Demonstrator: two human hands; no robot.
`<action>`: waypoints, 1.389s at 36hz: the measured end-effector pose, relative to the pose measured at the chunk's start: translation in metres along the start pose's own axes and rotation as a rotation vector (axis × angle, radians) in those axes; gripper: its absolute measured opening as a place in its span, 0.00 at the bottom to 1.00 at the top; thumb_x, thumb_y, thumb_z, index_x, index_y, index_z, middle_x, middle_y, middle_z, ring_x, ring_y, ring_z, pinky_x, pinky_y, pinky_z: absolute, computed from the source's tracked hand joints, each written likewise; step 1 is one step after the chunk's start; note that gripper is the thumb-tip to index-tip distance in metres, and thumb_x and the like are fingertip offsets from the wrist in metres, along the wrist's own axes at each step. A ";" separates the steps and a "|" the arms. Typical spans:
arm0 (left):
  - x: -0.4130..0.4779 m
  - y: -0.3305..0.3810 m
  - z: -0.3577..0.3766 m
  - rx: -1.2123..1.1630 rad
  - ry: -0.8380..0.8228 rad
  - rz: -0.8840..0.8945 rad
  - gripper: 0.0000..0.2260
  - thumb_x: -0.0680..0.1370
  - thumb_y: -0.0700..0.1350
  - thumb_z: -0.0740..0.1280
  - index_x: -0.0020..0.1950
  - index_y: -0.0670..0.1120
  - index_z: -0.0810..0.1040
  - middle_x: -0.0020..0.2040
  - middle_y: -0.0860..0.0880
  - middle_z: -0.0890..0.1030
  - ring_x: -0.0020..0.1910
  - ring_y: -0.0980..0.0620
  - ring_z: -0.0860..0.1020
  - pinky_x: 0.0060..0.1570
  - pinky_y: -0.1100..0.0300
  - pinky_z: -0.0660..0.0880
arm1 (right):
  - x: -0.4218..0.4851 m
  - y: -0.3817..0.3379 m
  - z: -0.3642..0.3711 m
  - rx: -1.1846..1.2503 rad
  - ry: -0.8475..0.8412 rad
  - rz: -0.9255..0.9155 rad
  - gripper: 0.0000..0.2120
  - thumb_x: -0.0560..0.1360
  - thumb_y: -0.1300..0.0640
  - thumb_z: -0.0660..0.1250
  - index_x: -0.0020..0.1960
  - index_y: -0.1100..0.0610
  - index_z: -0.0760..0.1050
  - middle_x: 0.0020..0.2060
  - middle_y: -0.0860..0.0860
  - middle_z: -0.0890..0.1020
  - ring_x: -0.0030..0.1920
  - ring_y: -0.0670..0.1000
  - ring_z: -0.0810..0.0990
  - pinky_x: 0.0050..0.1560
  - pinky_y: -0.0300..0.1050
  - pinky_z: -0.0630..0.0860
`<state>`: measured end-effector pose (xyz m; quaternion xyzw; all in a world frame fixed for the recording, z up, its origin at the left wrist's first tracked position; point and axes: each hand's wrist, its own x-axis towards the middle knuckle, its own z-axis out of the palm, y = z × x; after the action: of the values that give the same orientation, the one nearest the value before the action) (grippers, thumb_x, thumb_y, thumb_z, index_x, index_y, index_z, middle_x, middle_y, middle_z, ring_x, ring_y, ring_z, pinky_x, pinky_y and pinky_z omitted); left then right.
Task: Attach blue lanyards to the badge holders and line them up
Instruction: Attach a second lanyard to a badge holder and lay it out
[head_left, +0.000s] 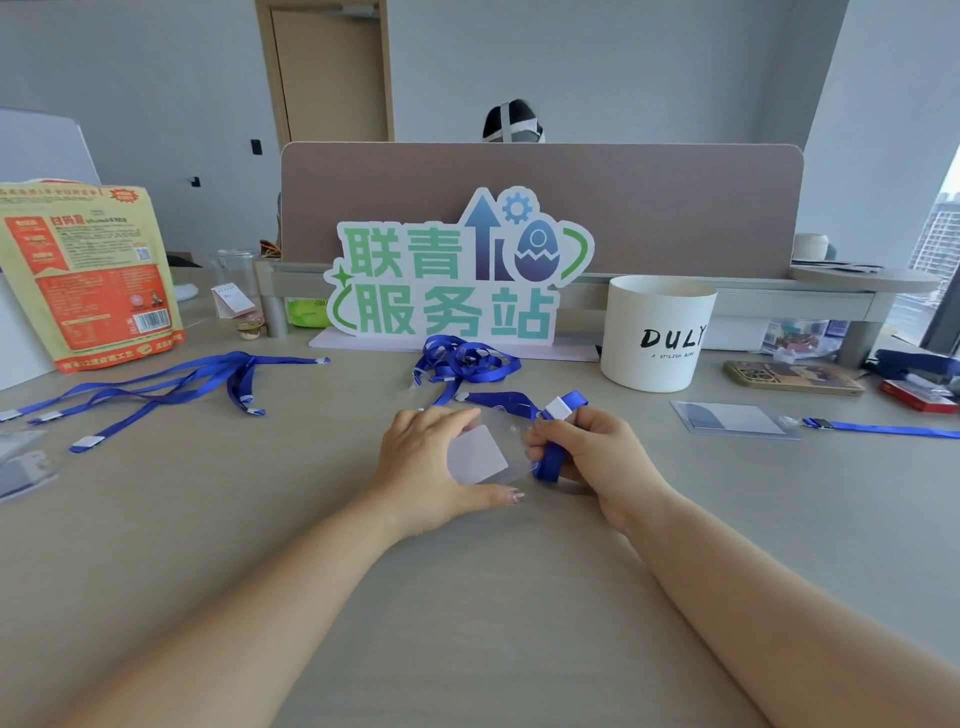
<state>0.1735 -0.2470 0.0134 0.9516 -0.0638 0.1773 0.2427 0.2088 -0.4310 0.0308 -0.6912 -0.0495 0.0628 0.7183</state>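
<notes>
Pale wood-grain desk (493, 597) with a grey divider panel along its back edge and a green-lettered sign (457, 275) standing in front of that panel. Mid-desk, between the sign and the near edge, a clear badge holder (478, 460) with a white card inside is held just above the surface. It is tilted, and its slotted end points right and slightly toward the back edge, at the right hand.

The left hand (431, 462) grips the holder, fingers curved over its far side and thumb along its near side. The right hand (592, 457) is curled tight round a blue lanyard (549, 457), fingertips meeting the holder's slotted end; the strap's white-tagged end sticks up behind the knuckles.

A tangle of loose lanyards (462, 364) lies at the foot of the sign, and more straps (156, 384) spread toward the left edge. Toward the right edge a finished badge holder (732, 418) lies flat, long axis left to right, its strap (883, 429) running off to the right, near a white cup (657, 332).
</notes>
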 end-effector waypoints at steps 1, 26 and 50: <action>0.000 -0.001 0.000 0.015 -0.008 0.007 0.51 0.52 0.78 0.58 0.72 0.59 0.63 0.66 0.62 0.69 0.65 0.55 0.62 0.66 0.59 0.60 | 0.000 -0.001 0.000 0.027 -0.003 0.012 0.05 0.72 0.64 0.70 0.45 0.62 0.75 0.37 0.53 0.85 0.34 0.49 0.82 0.52 0.49 0.79; -0.005 0.009 0.014 0.066 -0.151 0.205 0.21 0.82 0.53 0.54 0.76 0.58 0.58 0.74 0.62 0.60 0.72 0.61 0.60 0.73 0.56 0.52 | 0.001 -0.001 -0.001 0.030 0.002 0.034 0.11 0.72 0.52 0.71 0.42 0.61 0.78 0.33 0.54 0.83 0.37 0.52 0.83 0.51 0.48 0.80; 0.024 0.014 0.014 -0.133 -0.016 0.102 0.19 0.77 0.55 0.56 0.64 0.52 0.76 0.61 0.54 0.77 0.62 0.52 0.74 0.62 0.53 0.70 | -0.001 0.008 0.003 -0.138 -0.122 -0.226 0.04 0.76 0.64 0.66 0.49 0.59 0.78 0.37 0.54 0.83 0.38 0.49 0.82 0.46 0.40 0.80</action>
<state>0.1969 -0.2671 0.0165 0.9304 -0.1258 0.1773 0.2953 0.2076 -0.4282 0.0228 -0.7239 -0.1747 0.0201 0.6671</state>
